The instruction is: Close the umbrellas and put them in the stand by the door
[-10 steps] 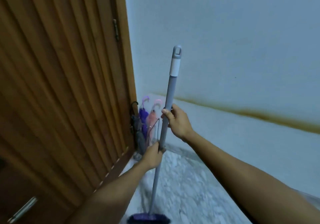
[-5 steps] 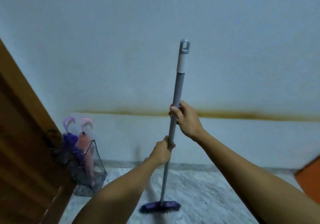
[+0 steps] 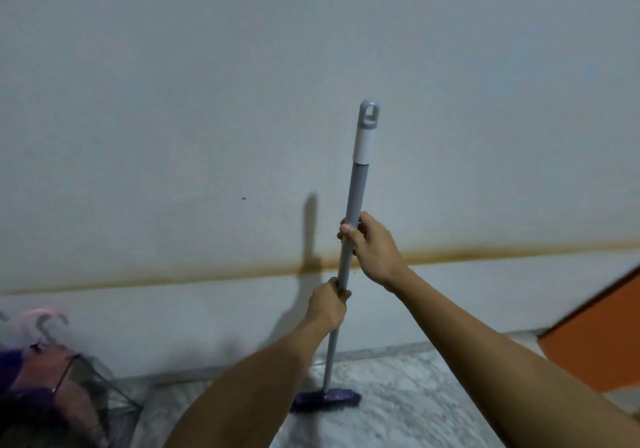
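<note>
A grey-handled broom [image 3: 355, 188] with a purple head [image 3: 325, 400] stands nearly upright in front of me, its head on the marble floor. My right hand [image 3: 372, 247] grips the pole higher up, and my left hand [image 3: 327, 304] grips it lower down. At the bottom left a wire mesh stand [image 3: 104, 392] holds closed umbrellas: a pink umbrella [image 3: 45, 361] and a purple umbrella [image 3: 8, 361], their curved handles pointing up. The stand's left part is cut off by the frame edge.
A pale wall [image 3: 311, 84] with a brown stain line [image 3: 485, 252] fills most of the view. The marble floor [image 3: 398, 413] runs along the bottom. An orange surface [image 3: 602, 347] juts in at the right edge.
My view has swung right: the wooden door has left the frame and the umbrella stand has slid to the bottom left corner. Both hands have kept their hold on the broom.
</note>
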